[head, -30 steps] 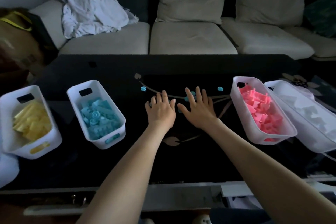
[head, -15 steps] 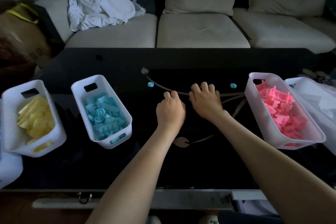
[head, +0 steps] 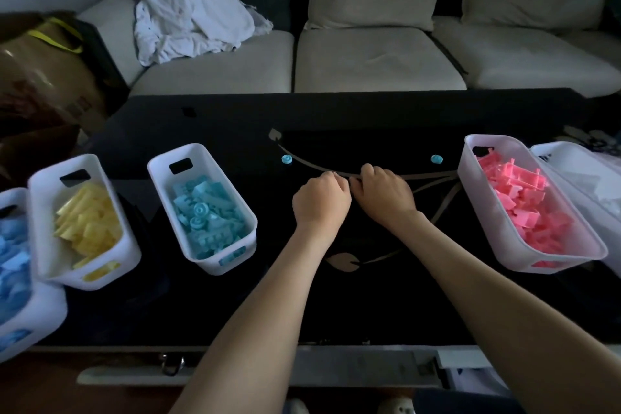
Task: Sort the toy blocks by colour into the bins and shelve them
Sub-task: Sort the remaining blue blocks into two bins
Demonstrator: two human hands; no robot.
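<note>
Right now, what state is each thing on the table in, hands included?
Left hand: fingers curled, on the table; contents hidden.
Right hand: same, beside the left.
Teal bin: upright, part-filled.
Yellow bin: upright, part-filled.
Pink bin: upright, nearly full.
Blue bin: upright, cut off by the frame edge.
Left stud: loose on table, unsorted.
Right stud: loose, unsorted.

Nothing legible here: only faint reddish print on the cardboard box (head: 50,84), upper left, too blurred to read.
</note>
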